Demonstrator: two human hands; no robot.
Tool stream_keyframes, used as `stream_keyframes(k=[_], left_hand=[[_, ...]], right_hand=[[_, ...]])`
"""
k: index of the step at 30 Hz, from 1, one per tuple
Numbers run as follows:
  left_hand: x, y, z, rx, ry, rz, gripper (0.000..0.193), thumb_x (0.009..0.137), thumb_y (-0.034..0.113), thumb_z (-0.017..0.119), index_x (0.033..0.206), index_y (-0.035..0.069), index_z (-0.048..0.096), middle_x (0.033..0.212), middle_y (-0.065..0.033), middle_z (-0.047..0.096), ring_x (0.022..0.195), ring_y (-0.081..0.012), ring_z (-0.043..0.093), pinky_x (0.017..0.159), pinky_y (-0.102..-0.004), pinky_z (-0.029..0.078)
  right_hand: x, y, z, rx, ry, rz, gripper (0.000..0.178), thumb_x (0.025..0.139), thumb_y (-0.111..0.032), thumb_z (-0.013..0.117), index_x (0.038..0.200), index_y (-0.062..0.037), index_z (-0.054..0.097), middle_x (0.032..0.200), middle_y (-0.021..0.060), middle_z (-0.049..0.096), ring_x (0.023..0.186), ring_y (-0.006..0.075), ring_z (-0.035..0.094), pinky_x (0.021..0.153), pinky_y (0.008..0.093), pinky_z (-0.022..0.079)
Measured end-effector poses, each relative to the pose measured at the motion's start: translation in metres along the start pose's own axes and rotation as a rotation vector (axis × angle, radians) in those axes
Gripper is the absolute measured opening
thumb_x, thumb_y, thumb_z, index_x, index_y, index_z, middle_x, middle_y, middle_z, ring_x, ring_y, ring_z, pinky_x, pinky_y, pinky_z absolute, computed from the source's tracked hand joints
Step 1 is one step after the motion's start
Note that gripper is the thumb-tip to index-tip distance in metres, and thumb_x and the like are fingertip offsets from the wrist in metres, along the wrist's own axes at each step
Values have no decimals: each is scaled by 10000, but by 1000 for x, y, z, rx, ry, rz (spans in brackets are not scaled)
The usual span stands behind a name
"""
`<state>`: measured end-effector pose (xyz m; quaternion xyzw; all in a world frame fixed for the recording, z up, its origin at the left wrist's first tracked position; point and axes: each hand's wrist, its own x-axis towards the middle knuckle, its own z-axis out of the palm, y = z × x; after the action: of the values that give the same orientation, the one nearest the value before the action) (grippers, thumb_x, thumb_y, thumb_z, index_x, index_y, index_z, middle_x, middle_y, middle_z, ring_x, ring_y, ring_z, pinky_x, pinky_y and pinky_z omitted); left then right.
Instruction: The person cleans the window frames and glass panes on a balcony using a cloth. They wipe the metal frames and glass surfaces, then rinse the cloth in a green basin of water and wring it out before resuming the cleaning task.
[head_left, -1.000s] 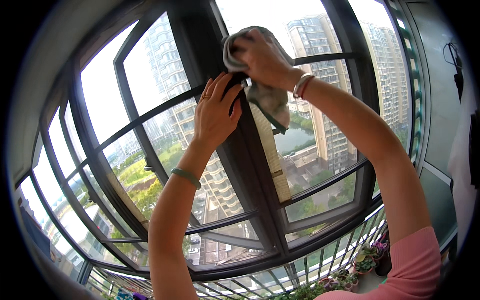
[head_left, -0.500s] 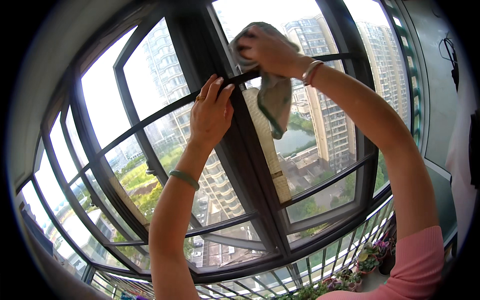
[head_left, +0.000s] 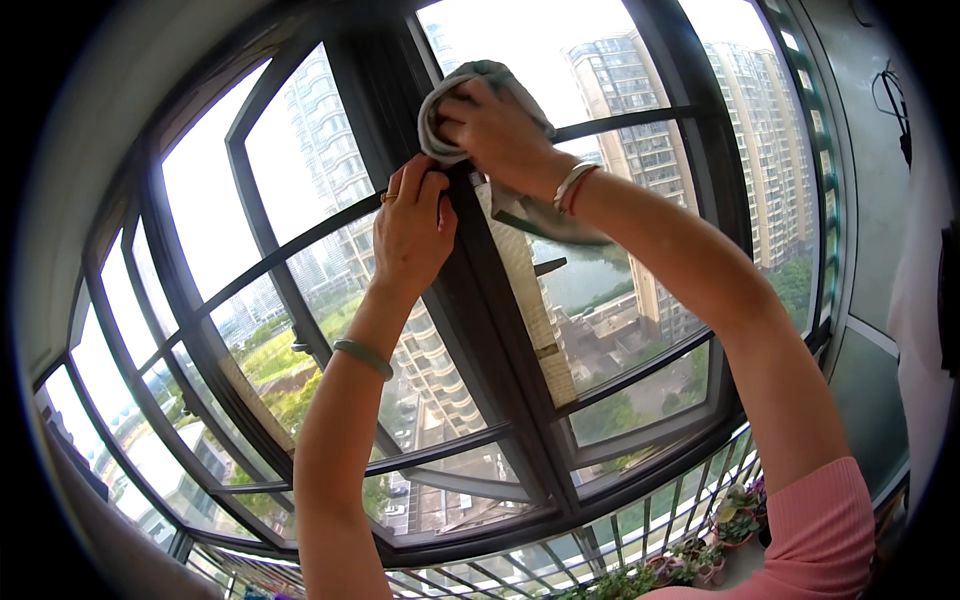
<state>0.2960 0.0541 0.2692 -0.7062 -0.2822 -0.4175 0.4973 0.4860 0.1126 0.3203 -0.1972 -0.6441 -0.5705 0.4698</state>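
A bunched grey-green cloth (head_left: 440, 105) is gripped in my right hand (head_left: 503, 135), pressed against the dark window frame (head_left: 478, 290) at the upper middle. A loose end of it trails below my wrist, toward the right. Just below and left of the cloth, my left hand (head_left: 412, 230) holds the upright post of the frame where a crossbar meets it. Its fingers are bent over the frame, and their tips lie close to the cloth. A ring is on one finger, and a green bangle (head_left: 364, 359) circles the left forearm.
Window sashes (head_left: 236, 150) stand tilted outward at the left. A pale textured strip (head_left: 530, 310) runs down beside the post, with a dark window handle (head_left: 549, 267) next to it. Railing bars (head_left: 640, 520) and potted plants (head_left: 738, 515) are low at the right. Tall buildings (head_left: 615, 75) rise outside.
My right hand has moved left and slightly down with the cloth, onto the frame post. The cloth's hanging end has swung up and right, uncovering the window handle. My left hand has dipped slightly.
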Motion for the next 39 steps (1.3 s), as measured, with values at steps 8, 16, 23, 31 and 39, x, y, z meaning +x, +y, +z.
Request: stream_keyframes(k=[8,16,23,31,39], left_hand=[[0,2,2,-11,20,6,249,807,33,645,1039,69,565,1247,-112,534,1165,-322,556,900,-430,520],[-7,-4,-2,31,13,13,249,802,34,644,1038,69,573,1242,-104,534,1177,-315,548,898,-429,523],[-6,-1,3,115,7,0,247,812,60,640,1050,82,579,1251,-97,527,1171,-306,554,865,-433,534],[-9,-3,3,92,-3,23,249,820,72,629,1064,86,578,1283,-104,514,1201,-306,536,865,-436,538],[-7,2,-1,121,-48,7,253,840,78,617,1088,74,567,1296,-114,508,1232,-319,521,893,-442,533]], right_hand=[[2,47,-4,-165,55,411,166,835,-230,685,954,-116,698,1073,23,592,1057,257,563,855,450,453],[0,-2,-20,66,-172,-52,183,810,-162,655,963,-168,755,1256,-22,561,1245,231,429,988,494,358],[12,3,-18,-76,-287,-155,204,774,-105,653,933,-198,741,1260,-40,552,1252,194,432,997,480,358],[-11,18,-25,-2,-304,176,227,779,-48,624,946,-146,743,1248,-9,550,1237,233,423,961,524,344],[-13,4,-22,-94,-230,-93,229,801,-57,610,935,-183,746,1196,-36,589,1249,194,442,971,505,337]])
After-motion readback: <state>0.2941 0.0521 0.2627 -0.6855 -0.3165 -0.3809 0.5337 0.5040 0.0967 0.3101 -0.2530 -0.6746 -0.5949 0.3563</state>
